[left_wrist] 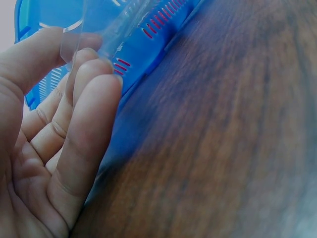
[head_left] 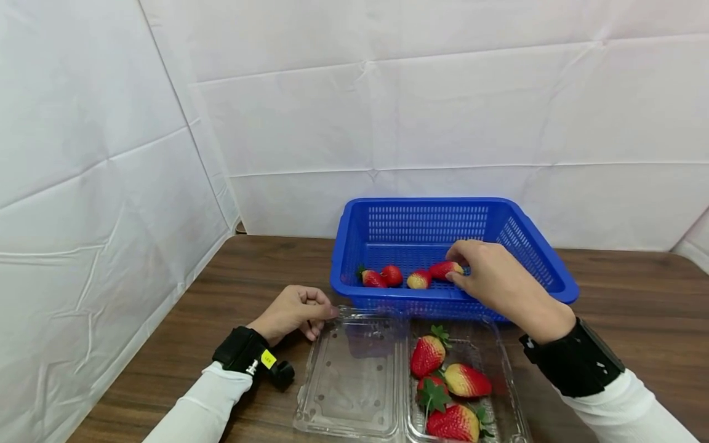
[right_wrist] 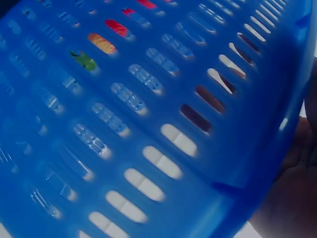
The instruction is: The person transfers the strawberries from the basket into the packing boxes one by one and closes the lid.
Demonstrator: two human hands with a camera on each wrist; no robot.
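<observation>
My left hand [head_left: 296,312] pinches the corner of the lid [head_left: 354,381] of a clear plastic clamshell box between thumb and fingers. In the left wrist view the clear lid edge [left_wrist: 72,44] shows between the thumb and fingertips. Over the front wall of a blue slotted basket [head_left: 443,206] reaches my right hand [head_left: 493,274], its thumb and fingers pinching a red strawberry with a pale end [head_left: 445,269]. Beside it in the basket lie several more strawberries [head_left: 392,275]. The box's base [head_left: 501,394] lies open on the right, with several strawberries [head_left: 468,380] in it.
A brown wooden table [head_left: 266,261] carries everything. White cloth [head_left: 288,123] hangs behind and at the left. The basket wall [right_wrist: 163,114] fills most of the right wrist view, with the right hand dark at its right edge.
</observation>
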